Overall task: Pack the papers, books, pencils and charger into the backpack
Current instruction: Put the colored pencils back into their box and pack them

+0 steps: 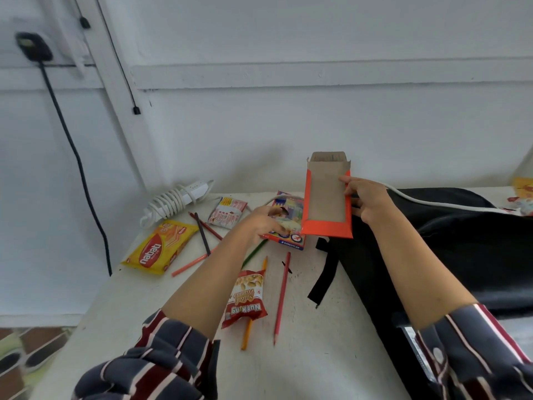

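While your right hand (366,197) pinches the cardboard pencil tray (327,203) upright, thumb on its front face and fingers behind, open end uppermost, the step in hand appears to be boxing the loose pencils before packing. Your left hand (265,223) is lowered with curled fingers onto the printed pencil box (291,243) toward the far edge of the table (317,356); whether it grips anything cannot be determined. The tray is raised off the table, between that box and the backpack (432,241), which lies along the right edge. A red pencil (282,295) and an orange pencil (246,336), the latter partly under a peanut packet (248,298), lie mid-table just beside your left forearm; a dark pencil (202,235) lies toward the far left corner. The next move likely calls for lifting one pencil, aligning it with the tray, and feeding it into the open end.
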### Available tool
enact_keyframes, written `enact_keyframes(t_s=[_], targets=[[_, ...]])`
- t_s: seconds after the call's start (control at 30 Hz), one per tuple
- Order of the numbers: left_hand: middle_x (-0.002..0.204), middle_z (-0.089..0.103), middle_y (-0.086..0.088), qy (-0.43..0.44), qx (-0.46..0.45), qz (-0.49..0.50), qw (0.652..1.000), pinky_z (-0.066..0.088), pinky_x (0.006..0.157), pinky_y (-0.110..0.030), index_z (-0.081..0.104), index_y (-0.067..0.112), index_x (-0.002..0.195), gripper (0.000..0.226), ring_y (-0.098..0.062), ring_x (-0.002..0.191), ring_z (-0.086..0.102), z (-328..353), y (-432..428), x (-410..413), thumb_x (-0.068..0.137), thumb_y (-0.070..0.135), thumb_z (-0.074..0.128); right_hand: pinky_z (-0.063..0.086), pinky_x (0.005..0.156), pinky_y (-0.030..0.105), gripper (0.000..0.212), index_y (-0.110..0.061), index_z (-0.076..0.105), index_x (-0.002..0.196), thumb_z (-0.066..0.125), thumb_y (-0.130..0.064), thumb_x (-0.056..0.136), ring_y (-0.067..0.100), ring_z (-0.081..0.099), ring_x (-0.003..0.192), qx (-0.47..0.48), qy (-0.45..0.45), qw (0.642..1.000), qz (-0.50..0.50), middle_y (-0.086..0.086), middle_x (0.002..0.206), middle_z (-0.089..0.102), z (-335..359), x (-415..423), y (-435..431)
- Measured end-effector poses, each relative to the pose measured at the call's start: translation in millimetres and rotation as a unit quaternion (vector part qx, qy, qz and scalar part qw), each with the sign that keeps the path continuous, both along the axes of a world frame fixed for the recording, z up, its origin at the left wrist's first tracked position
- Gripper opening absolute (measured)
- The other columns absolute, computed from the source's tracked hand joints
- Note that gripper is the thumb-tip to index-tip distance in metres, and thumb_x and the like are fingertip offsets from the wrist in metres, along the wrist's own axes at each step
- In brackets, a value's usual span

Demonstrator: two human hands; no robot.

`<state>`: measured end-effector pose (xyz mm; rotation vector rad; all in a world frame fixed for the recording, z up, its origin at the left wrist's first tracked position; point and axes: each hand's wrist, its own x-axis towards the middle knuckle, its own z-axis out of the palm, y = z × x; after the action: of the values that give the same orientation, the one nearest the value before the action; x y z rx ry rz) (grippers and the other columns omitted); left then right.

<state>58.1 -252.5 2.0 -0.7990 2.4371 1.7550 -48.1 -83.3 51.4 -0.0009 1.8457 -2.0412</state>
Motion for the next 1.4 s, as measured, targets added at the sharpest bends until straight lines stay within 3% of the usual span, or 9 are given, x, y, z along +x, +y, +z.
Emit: enact_keyframes(t_s=[0.1, 0.27, 0.47, 0.67, 0.8, 0.97, 1.13, 1.3, 1.4], targets=[[0.124, 0.047, 0.000, -0.005, 0.015, -0.023, 1.000, 0.045, 0.070, -0.019, 0.050, 0.012, 0.133, 0.063, -0.014, 0.098, 0.049, 5.0, -1.4, 19.5, 0.076, -0.009, 0.067, 0.048, 0.063, 0.029, 0.042, -0.013, 0.064, 0.103, 0.039, 0.010, 0.078, 0.025, 0.052, 0.099, -0.001, 0.001, 1.000, 0.001, 0.005, 0.109, 0.055, 2.7, 7.6, -1.2], [0.139, 0.042, -0.003, -0.022, -0.016, -0.074, 0.997, 0.041, 0.103, -0.038, 0.050, 0.017, 0.133, 0.064, -0.022, 0.121, 0.046, 6.5, -6.3, 52.6, 0.076, -0.004, 0.069, 0.049, 0.064, 0.029, 0.045, -0.013, 0.063, 0.111, 0.038, 0.009, 0.080, 0.021, 0.053, 0.084, -0.004, -0.004, 1.000, 0.013, 0.004, 0.100, 0.054, 8.4, 29.0, -3.4], [0.139, 0.039, -0.001, -0.005, 0.023, -0.100, 0.995, 0.045, 0.090, -0.030, 0.048, 0.023, 0.134, 0.067, -0.019, 0.115, 0.049, 13.0, -18.1, 103.5, 0.077, -0.010, 0.065, 0.050, 0.064, 0.030, 0.041, -0.015, 0.063, 0.103, 0.039, 0.009, 0.082, 0.022, 0.053, 0.086, -0.028, 0.004, 0.999, 0.014, 0.009, 0.114, 0.051, 11.5, 68.9, -9.2], [0.144, 0.034, 0.000, -0.041, -0.006, -0.076, 0.996, 0.040, 0.099, -0.031, 0.047, 0.028, 0.134, 0.071, -0.020, 0.127, 0.038, 6.0, -49.6, 189.0, 0.075, -0.004, 0.069, 0.050, 0.064, 0.030, 0.037, -0.015, 0.064, 0.099, 0.044, 0.011, 0.083, 0.020, 0.055, 0.081, -0.054, -0.007, 0.998, 0.039, 0.003, 0.099, 0.057, -2.2, 129.8, -27.5], [0.135, 0.046, -0.002, -0.088, 0.002, -0.082, 0.993, 0.048, 0.091, -0.030, 0.047, 0.027, 0.134, 0.070, -0.019, 0.113, 0.055, -2.7, -65.0, 247.7, 0.075, -0.004, 0.070, 0.052, 0.070, 0.034, 0.033, -0.015, 0.062, 0.086, 0.045, 0.013, 0.084, 0.022, 0.057, 0.079, -0.072, -0.020, 0.995, 0.061, 0.005, 0.093, 0.058, -20.2, 171.5, -41.6], [0.133, 0.049, -0.006, -0.085, 0.032, -0.064, 0.994, 0.049, 0.095, -0.036, 0.043, 0.024, 0.136, 0.072, -0.023, 0.114, 0.056, -14.9, -75.0, 286.9, 0.076, -0.006, 0.070, 0.052, 0.073, 0.035, 0.030, -0.013, 0.059, 0.081, 0.046, 0.013, 0.087, 0.023, 0.057, 0.075, -0.078, -0.031, 0.994, 0.071, 0.006, 0.086, 0.058, -37.9, 203.2, -50.8], [0.144, 0.034, -0.006, -0.166, -0.106, -0.093, 0.976, 0.043, 0.099, -0.034, 0.025, 0.032, 0.145, 0.085, -0.026, 0.125, 0.042, -25.9, -70.0, 293.4, 0.078, 0.007, 0.072, 0.050, 0.080, 0.037, 0.027, -0.012, 0.059, 0.082, 0.048, 0.012, 0.088, 0.022, 0.059, 0.075, -0.059, -0.016, 0.995, 0.076, 0.006, 0.085, 0.059, -45.1, 209.8, -51.2], [0.146, 0.019, -0.014, -0.284, -0.302, -0.133, 0.900, 0.037, 0.103, -0.039, 0.001, 0.041, 0.147, 0.100, -0.035, 0.133, 0.031, -20.2, -62.9, 282.4, 0.077, 0.044, 0.072, 0.050, 0.086, 0.039, 0.030, -0.013, 0.060, 0.087, 0.046, 0.013, 0.087, 0.021, 0.059, 0.076, -0.004, 0.013, 0.994, 0.111, 0.006, 0.087, 0.059, -50.0, 202.7, -48.2], [0.149, 0.015, -0.017, -0.218, -0.284, -0.066, 0.931, 0.032, 0.109, -0.043, 0.004, 0.032, 0.149, 0.094, -0.036, 0.136, 0.025, -24.3, -56.0, 271.0, 0.080, 0.049, 0.066, 0.050, 0.083, 0.038, 0.029, -0.008, 0.060, 0.100, 0.045, 0.013, 0.087, 0.020, 0.059, 0.078, 0.028, 0.040, 0.991, 0.128, 0.005, 0.088, 0.059, -49.6, 200.5, -45.2]])
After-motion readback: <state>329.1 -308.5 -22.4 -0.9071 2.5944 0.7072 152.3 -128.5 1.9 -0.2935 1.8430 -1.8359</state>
